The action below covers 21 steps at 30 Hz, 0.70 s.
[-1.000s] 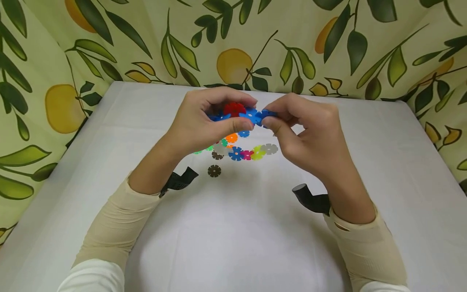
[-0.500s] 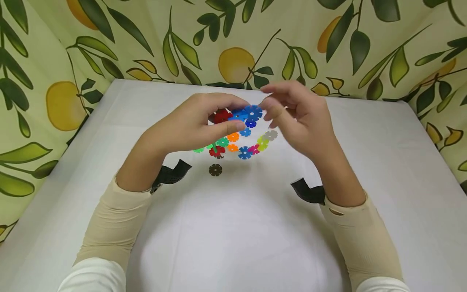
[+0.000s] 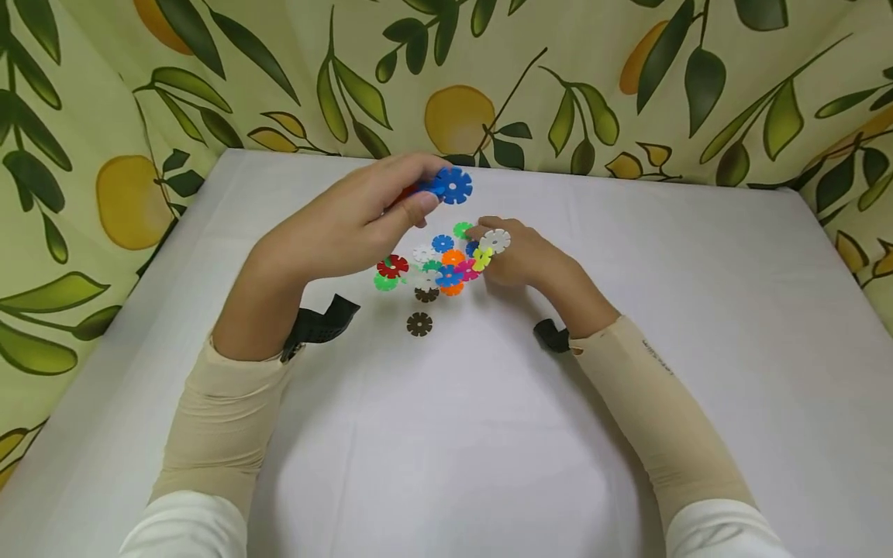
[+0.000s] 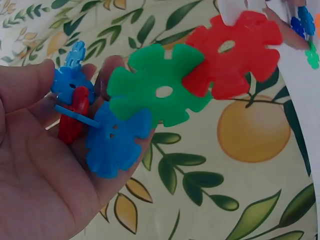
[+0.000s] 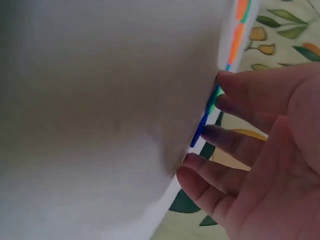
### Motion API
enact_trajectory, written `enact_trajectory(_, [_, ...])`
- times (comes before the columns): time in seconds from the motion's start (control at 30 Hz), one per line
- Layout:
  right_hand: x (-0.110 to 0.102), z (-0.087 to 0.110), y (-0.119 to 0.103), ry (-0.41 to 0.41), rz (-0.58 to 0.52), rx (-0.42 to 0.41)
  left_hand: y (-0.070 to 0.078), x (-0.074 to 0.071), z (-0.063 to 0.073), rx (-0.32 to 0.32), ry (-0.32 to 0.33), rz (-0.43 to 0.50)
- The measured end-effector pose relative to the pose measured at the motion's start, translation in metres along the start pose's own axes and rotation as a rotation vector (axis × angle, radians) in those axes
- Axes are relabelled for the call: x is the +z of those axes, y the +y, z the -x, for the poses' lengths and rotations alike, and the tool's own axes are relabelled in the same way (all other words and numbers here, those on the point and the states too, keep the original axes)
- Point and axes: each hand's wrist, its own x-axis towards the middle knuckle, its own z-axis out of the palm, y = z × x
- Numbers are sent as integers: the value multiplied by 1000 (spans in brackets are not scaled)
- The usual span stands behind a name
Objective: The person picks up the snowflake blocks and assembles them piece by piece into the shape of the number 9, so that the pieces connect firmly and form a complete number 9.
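Note:
My left hand is raised over the table and holds a linked chain of notched plastic flower discs by its blue and red part. A blue disc juts past the fingertips. In the left wrist view a blue disc, a green disc and a red disc run on from the palm. My right hand is down at the table, fingers spread and slightly bent, fingertips right at a dark blue disc. A white disc and a yellow disc overlap this hand in the head view.
Loose discs lie mid-table, among them a brown disc nearest me, an orange disc and a light green disc. Behind the white-covered table hangs a leaf-and-fruit patterned curtain.
My right hand has let go of the blue end of the chain and moved down to the loose discs. My left hand has tilted and risen slightly with the chain.

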Motion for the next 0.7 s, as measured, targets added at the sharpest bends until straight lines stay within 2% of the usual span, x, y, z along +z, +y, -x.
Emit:
enact_trajectory(0.17, [-4,-4,-6,89,51,-98,-1,0,-1,20,-2,27])
enact_trajectory(0.27, [-7,-6,-6,79,10,-116,0,-1,-2,22,-10,35])
enact_trajectory(0.5, [-10,-5,-2,-80,-122,-3,0,-2,1,5,-26,70])
enact_trajectory(0.63, [-3,-2,4,-69,-170,-2,-2,-3,1,17,-34,122])
enact_trajectory(0.7, [2,-3,9,-49,-198,-6,-3,-2,1,39,-39,183])
